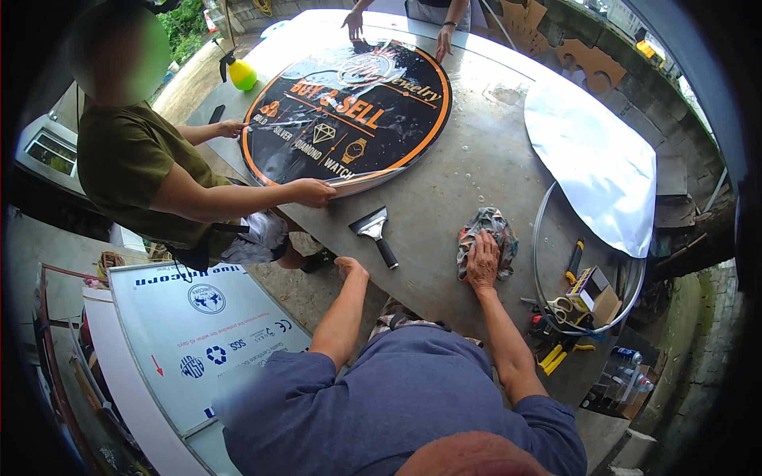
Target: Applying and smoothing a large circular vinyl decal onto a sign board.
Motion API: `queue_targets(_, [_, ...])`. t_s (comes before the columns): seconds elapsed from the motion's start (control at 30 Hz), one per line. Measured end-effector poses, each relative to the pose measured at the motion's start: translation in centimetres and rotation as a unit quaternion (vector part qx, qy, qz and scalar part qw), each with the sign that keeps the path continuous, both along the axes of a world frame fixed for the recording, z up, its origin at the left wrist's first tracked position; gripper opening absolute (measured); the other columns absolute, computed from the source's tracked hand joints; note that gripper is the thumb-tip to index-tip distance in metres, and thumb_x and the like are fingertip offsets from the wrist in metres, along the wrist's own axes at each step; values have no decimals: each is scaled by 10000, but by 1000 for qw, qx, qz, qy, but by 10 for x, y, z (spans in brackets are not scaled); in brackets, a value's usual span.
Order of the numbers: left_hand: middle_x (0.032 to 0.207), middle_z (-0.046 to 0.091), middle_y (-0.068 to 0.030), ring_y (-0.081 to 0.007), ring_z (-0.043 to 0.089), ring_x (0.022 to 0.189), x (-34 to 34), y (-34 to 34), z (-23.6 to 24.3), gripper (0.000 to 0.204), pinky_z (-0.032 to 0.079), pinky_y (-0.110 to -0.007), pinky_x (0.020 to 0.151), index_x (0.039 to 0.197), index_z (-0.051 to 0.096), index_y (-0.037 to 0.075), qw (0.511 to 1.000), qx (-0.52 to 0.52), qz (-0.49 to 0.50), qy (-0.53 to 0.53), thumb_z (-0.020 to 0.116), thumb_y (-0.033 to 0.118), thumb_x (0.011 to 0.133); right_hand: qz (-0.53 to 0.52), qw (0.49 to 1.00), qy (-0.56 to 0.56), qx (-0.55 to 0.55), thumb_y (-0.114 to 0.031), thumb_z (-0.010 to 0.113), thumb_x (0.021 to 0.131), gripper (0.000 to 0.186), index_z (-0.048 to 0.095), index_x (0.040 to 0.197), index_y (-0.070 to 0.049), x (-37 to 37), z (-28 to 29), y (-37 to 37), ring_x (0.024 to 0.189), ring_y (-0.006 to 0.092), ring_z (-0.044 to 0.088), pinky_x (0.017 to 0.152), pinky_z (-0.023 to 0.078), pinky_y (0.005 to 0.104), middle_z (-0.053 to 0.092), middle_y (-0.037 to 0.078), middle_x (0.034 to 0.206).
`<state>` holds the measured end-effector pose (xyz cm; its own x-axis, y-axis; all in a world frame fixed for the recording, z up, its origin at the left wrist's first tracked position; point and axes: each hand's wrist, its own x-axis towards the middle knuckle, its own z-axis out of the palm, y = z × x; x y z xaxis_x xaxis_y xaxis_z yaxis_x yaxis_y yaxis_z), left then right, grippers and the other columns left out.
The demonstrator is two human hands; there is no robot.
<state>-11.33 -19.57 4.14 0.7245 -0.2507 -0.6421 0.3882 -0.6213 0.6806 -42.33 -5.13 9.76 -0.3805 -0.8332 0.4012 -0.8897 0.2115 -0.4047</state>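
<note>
My right hand (pixel 482 262) presses on a crumpled patterned rag (pixel 497 226) on the metal table, fingers curved over it. My left hand (pixel 352 268) is loosely curled by the table's near edge, with nothing seen in it. Between my hands lies a squeegee (pixel 374 235) with a wide dark blade and black handle. Beyond it is a round black sign (pixel 333 119) with an orange border, wet and partly covered by wrinkled clear film. A co-worker in an olive shirt (pixel 131 166) holds the film's near left edge with both hands. Another person's hands (pixel 446 41) are at the sign's far side.
A white sheet (pixel 595 159) and a metal ring (pixel 537 262) lie on the table's right. Scissors (pixel 559 309), a box (pixel 589 289) and yellow-handled tools (pixel 553 358) are by the ring. A yellow spray bottle (pixel 241 74) stands far left. Printed panels (pixel 206 341) lean at lower left.
</note>
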Motion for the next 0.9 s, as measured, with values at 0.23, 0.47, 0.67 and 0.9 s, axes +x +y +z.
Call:
queue_targets(0.23, [1250, 622, -199, -314, 646, 1080, 1, 1, 12, 750, 533, -381, 886, 1232, 590, -71, 1000, -5, 3, -6, 313, 558, 934, 6, 1000, -9, 7, -169, 544, 920, 359, 564, 1254, -38, -1, -8, 1, 1306, 289, 433, 1073, 347, 420, 488, 105, 1405])
queue_targets(0.47, [1408, 524, -121, -276, 552, 1229, 4, -3, 9, 714, 461, -335, 993, 1390, 461, 1, 996, -61, 35, 52, 282, 535, 951, 13, 1000, -15, 5, -178, 545, 926, 353, 563, 1254, -49, 4, -1, -8, 1304, 290, 434, 1077, 349, 416, 487, 95, 1408])
queue_targets(0.67, [1383, 545, -104, -268, 554, 1229, -7, -3, 11, 696, 449, -336, 1012, 1398, 458, 11, 997, -45, 48, 29, 284, 530, 969, 3, 1000, -22, 3, -168, 522, 936, 340, 563, 1251, -47, -1, -1, 1, 1303, 300, 432, 1079, 348, 423, 488, 97, 1408])
queue_targets(0.9, [1325, 593, -129, -306, 616, 1138, -1, -7, 3, 730, 506, -369, 914, 1334, 543, 29, 999, 18, -44, -26, 276, 582, 940, 5, 999, -30, -10, -164, 503, 944, 324, 568, 1238, -43, 1, 5, 1, 1303, 300, 430, 1067, 353, 432, 498, 107, 1398])
